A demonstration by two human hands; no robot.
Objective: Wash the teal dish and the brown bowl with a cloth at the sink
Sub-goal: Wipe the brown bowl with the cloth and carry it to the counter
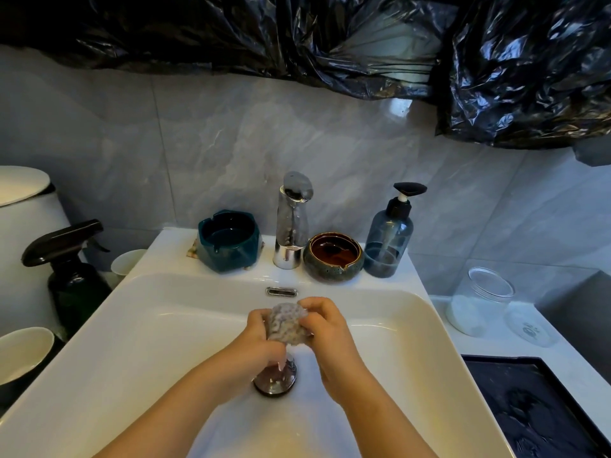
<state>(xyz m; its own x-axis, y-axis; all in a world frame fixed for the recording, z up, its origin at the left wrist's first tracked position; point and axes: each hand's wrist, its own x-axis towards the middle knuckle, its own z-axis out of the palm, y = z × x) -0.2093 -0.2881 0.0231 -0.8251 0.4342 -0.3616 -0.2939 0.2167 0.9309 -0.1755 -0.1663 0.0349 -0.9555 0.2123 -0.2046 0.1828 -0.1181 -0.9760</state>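
Head view: on the back ledge of the white sink (132,325) the teal dish (228,241) stands at 11 o'clock from the hands, left of the chrome tap (292,223). Its dark hollow shines, and whether it holds water cannot be told. The brown bowl (333,256) stands at 1 o'clock, just right of the tap, with a glossy brown inside. Just beside the bowl, further right, a blue-grey pump bottle (388,239) holds dark liquid in its lower part. On the desk at 3 o'clock a clear jar (479,302) holds white powder. A dark spray bottle (71,269) stands off the sink's left edge at 9 o'clock, with a white cup (127,262) behind it.

Both hands are over the middle of the basin. The left hand (261,338) and the right hand (327,328) each have a narrow grip, fingers curled round the grey cloth (289,323). The cloth is bunched into a ball between them, above the metal drain plug (276,380) and apart from both dishes.

Bare white basin lies open to the left and right of the hands. The overflow slot (282,291) sits at 12 o'clock in the back wall. A black tray (535,401) lies on the desk past the right rim at 4 o'clock. Crumpled black plastic sheeting (363,44) hangs along the wall above
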